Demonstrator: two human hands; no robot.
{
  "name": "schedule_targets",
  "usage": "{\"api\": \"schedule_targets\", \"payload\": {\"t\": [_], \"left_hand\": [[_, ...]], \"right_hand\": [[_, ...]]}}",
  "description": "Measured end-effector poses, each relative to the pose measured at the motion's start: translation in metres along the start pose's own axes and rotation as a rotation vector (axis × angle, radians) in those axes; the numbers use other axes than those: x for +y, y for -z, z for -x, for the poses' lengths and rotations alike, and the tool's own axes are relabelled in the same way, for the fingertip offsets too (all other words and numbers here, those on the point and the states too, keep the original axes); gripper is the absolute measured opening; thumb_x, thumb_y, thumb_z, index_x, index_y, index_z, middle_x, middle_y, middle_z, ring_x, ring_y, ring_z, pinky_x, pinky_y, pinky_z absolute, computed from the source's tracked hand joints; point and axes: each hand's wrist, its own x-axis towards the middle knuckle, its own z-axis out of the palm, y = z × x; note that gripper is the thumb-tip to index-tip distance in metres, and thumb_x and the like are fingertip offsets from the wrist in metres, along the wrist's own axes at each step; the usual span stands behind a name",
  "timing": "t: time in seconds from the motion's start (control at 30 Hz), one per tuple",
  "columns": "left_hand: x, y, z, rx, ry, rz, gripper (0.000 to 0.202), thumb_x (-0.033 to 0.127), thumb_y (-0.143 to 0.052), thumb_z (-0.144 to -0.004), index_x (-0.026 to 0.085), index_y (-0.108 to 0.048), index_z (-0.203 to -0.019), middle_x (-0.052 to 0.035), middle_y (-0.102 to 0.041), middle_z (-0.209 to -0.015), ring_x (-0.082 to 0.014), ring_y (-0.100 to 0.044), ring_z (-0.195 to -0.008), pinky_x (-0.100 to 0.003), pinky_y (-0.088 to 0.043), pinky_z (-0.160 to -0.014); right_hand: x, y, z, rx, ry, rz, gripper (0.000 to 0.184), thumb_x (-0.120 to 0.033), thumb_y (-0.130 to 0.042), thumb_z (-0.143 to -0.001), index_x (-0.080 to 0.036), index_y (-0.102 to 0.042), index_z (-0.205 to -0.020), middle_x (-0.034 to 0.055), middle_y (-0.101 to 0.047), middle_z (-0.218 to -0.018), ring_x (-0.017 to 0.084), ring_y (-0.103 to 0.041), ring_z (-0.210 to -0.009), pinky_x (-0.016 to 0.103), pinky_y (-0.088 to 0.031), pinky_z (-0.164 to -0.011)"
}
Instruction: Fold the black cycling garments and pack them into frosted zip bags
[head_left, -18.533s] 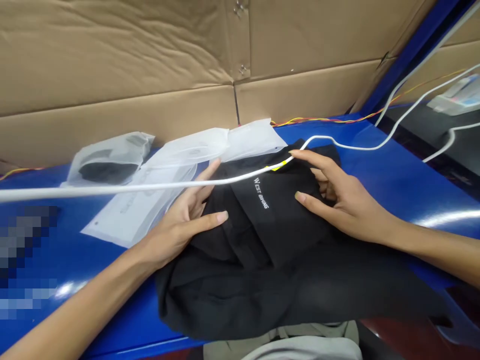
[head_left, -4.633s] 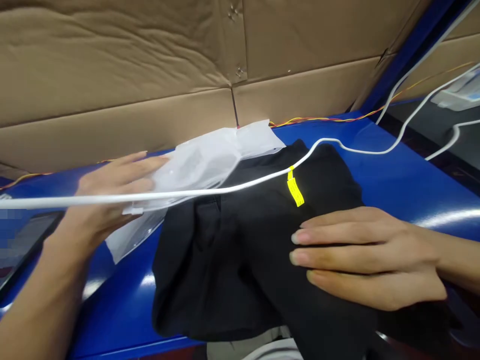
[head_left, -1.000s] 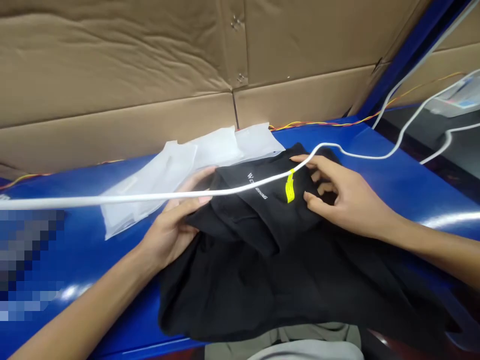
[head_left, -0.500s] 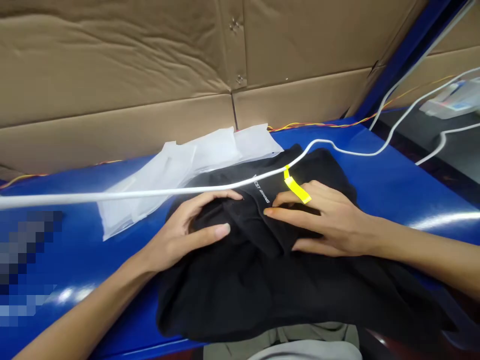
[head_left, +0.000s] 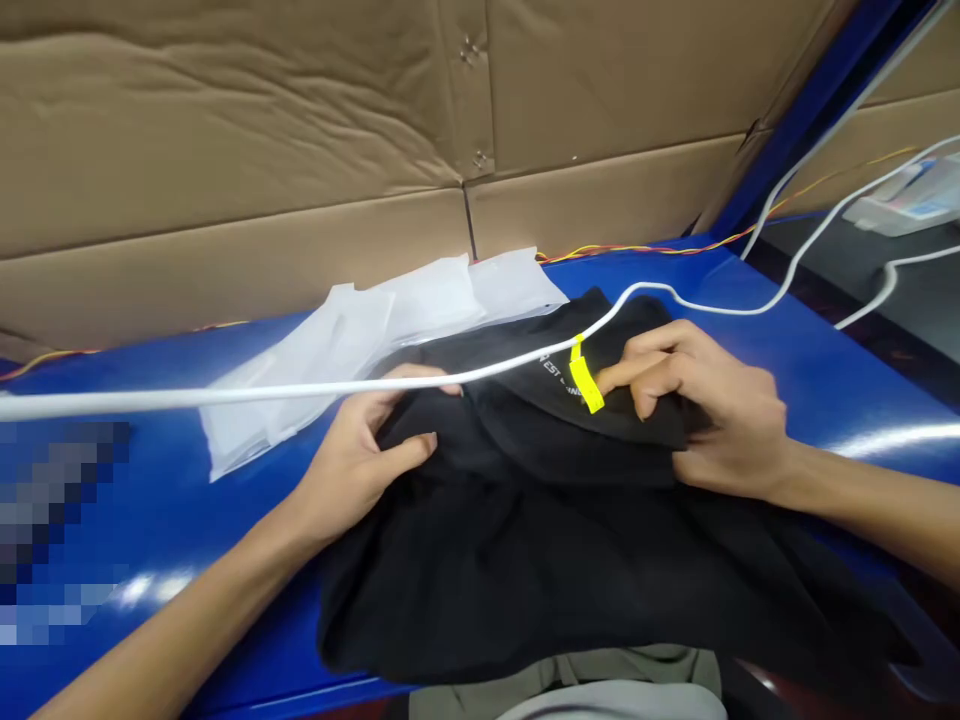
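Observation:
A black cloth garment (head_left: 525, 570) with small white lettering lies bunched over the table's front edge. My left hand (head_left: 367, 440) rests at its left side, thumb and forefinger spread apart on the fabric; the other fingers are mostly hidden. On the right, my right hand (head_left: 712, 410) has its fingers curled and closed on a folded panel of the garment, pulling it fairly flat. A white cable (head_left: 420, 383) crosses above the cloth and in front of my left fingertips. From it hangs a yellow tag (head_left: 586, 385), covering part of the lettering near my right forefinger.
Flat white translucent bags (head_left: 300, 370) lie behind the garment on the blue table (head_left: 825, 370). A brown padded wall (head_left: 300, 130) stands at the back, with thin yellow and red wires (head_left: 630, 250) along its base. At far right sits a clear plastic container (head_left: 911, 200).
My right hand has moved to the right and curled closed on the garment, drawing the lettered panel rightward and smoothing its folds. My left hand has shifted slightly left.

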Motion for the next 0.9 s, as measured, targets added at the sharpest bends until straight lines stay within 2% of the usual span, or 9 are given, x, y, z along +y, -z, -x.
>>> {"api": "schedule_targets", "payload": {"t": [0.03,0.13,0.37,0.5,0.57,0.63,0.73,0.77,0.9], "left_hand": [[0.0,0.001,0.0,0.026,0.007,-0.023,0.008,0.024,-0.075,-0.081,0.027,-0.077,-0.088,0.0018,-0.067,-0.093,-0.0195,-0.062,-0.088,-0.03,-0.05,-0.08],[-0.001,0.004,0.0,0.142,0.061,-0.032,0.009,0.018,-0.066,-0.076,0.024,-0.07,-0.071,0.0035,-0.058,-0.074,-0.0169,-0.051,-0.074,-0.03,-0.04,-0.067],[-0.007,0.016,-0.005,0.249,0.056,-0.115,0.009,0.027,-0.066,-0.082,0.022,-0.065,-0.074,0.0024,-0.059,-0.075,-0.0195,-0.051,-0.078,-0.033,-0.039,-0.072],[-0.002,0.012,-0.005,0.263,0.005,-0.258,0.021,0.041,-0.076,-0.083,0.024,-0.064,-0.08,0.0016,-0.062,-0.081,-0.0213,-0.055,-0.081,-0.033,-0.044,-0.075],[0.001,0.009,-0.005,0.277,-0.035,-0.367,0.024,0.045,-0.079,-0.083,0.027,-0.063,-0.087,0.0026,-0.064,-0.088,-0.0214,-0.059,-0.083,-0.033,-0.047,-0.077],[0.002,0.008,-0.005,0.303,-0.049,-0.448,0.024,0.047,-0.076,-0.086,0.029,-0.062,-0.093,0.0038,-0.065,-0.094,-0.0215,-0.062,-0.086,-0.033,-0.049,-0.077],[0.0,0.011,-0.007,0.3,-0.027,-0.556,0.02,0.047,-0.067,-0.088,0.03,-0.062,-0.095,0.003,-0.066,-0.097,-0.0235,-0.064,-0.088,-0.035,-0.05,-0.077],[-0.001,0.013,-0.008,0.28,-0.025,-0.589,0.018,0.045,-0.065,-0.087,0.028,-0.063,-0.093,0.002,-0.067,-0.096,-0.0242,-0.063,-0.088,-0.036,-0.05,-0.078],[-0.002,0.016,-0.012,0.209,-0.051,-0.652,0.01,0.035,-0.059,-0.079,0.025,-0.062,-0.081,-0.0015,-0.066,-0.088,-0.0245,-0.06,-0.082,-0.037,-0.047,-0.076]], "right_hand": [[0.001,0.001,0.0,0.01,-0.011,-0.04,0.03,-0.007,-0.069,-0.079,-0.031,-0.051,-0.082,-0.0005,-0.079,-0.09,0.028,-0.068,-0.084,0.047,-0.058,-0.073],[0.006,0.005,0.001,0.037,-0.083,-0.119,0.027,-0.01,-0.064,-0.081,-0.031,-0.054,-0.093,0.0017,-0.073,-0.09,0.027,-0.068,-0.083,0.045,-0.056,-0.074],[0.017,0.008,-0.005,0.039,-0.457,0.122,0.046,-0.02,-0.067,-0.073,-0.03,-0.058,-0.117,0.0002,-0.069,-0.084,0.021,-0.056,-0.053,0.041,-0.051,-0.059],[0.018,0.009,-0.009,0.034,-0.469,0.106,0.046,-0.032,-0.074,-0.078,-0.033,-0.059,-0.121,0.0026,-0.072,-0.092,0.03,-0.069,-0.075,0.045,-0.056,-0.07],[0.018,0.01,-0.01,0.059,-0.473,0.063,0.039,-0.044,-0.079,-0.082,-0.033,-0.063,-0.116,0.0035,-0.072,-0.094,0.031,-0.07,-0.082,0.045,-0.057,-0.073],[0.02,0.011,-0.011,0.091,-0.503,0.098,0.025,-0.048,-0.078,-0.084,-0.029,-0.066,-0.094,0.0026,-0.067,-0.081,0.029,-0.067,-0.075,0.044,-0.054,-0.069],[0.027,0.012,-0.013,0.104,-0.597,0.157,0.017,-0.036,-0.074,-0.08,-0.026,-0.06,-0.077,0.001,-0.06,-0.065,0.025,-0.06,-0.064,0.04,-0.047,-0.062],[0.03,0.013,-0.014,0.103,-0.646,0.129,0.015,-0.029,-0.074,-0.075,-0.026,-0.061,-0.082,0.0007,-0.063,-0.066,0.025,-0.06,-0.063,0.039,-0.046,-0.06],[0.043,0.017,-0.015,0.072,-0.788,0.033,0.048,-0.012,-0.065,-0.064,-0.028,-0.061,-0.108,0.0011,-0.076,-0.082,0.025,-0.065,-0.063,0.038,-0.048,-0.056]]}}
